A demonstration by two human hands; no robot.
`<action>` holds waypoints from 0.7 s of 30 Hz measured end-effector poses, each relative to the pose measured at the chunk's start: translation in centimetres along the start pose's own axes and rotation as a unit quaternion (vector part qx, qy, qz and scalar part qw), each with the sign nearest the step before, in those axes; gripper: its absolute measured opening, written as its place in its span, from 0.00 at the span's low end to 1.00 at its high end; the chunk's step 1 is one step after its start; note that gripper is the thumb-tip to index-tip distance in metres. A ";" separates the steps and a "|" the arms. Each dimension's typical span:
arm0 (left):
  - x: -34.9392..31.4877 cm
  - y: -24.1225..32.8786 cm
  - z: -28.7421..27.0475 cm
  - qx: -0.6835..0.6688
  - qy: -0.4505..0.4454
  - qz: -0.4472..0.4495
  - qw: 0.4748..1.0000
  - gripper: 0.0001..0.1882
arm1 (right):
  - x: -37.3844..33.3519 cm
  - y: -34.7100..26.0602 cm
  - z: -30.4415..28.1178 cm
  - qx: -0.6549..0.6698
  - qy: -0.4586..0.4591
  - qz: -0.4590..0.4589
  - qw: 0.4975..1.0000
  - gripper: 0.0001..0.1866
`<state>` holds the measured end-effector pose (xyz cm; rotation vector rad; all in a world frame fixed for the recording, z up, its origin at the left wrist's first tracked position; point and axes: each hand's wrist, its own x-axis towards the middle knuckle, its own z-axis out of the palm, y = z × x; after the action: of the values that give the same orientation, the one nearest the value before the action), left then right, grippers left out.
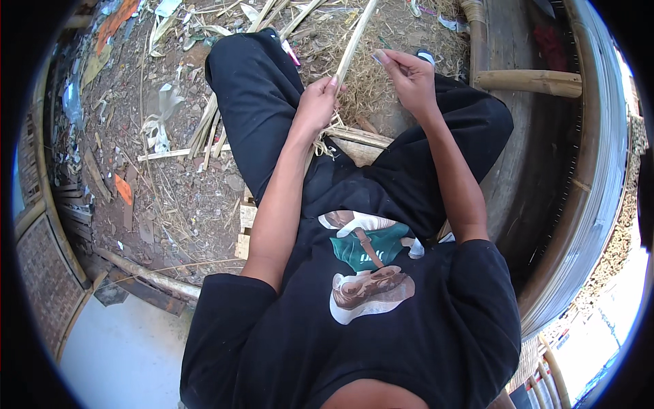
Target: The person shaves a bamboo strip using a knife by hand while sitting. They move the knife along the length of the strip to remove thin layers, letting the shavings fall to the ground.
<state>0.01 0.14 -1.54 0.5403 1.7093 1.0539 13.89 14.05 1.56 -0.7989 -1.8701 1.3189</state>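
My left hand (317,108) is closed around a long pale bamboo strip (354,42), between my spread knees. The strip slants up and away to the far edge of the view. My right hand (413,83) hovers to the right of the strip, apart from it, with thumb and forefinger pinched together. A small greyish glint shows at those fingertips, too small to name. Thin curled shavings (324,146) hang below my left hand. Under it a flat piece of pale wood (360,151) lies between my thighs.
Split bamboo strips (203,133) lie on the littered dirt ground left of my leg. White plastic scraps (159,126) and an orange scrap (123,189) are farther left. A bamboo pole (531,82) crosses at the right, beside wooden boards (521,150). Straw (371,92) lies between my feet.
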 end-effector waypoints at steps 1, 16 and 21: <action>-0.2 -0.1 -0.1 -0.001 -0.001 -0.002 1.000 0.18 | -0.3 -0.3 -0.2 -0.012 -0.029 0.006 0.999 0.09; 0.3 -0.2 -0.1 -0.020 0.007 -0.004 1.000 0.19 | 3.1 -3.1 -8.5 0.260 0.079 0.026 0.962 0.15; -0.1 0.1 -0.7 -0.052 -0.032 -0.033 0.998 0.19 | 3.0 0.4 -5.3 -0.192 -0.026 0.096 0.976 0.20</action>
<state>-0.62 -0.15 -1.38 0.4439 1.5951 1.0614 16.60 19.30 2.95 -1.1776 -2.1688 1.1112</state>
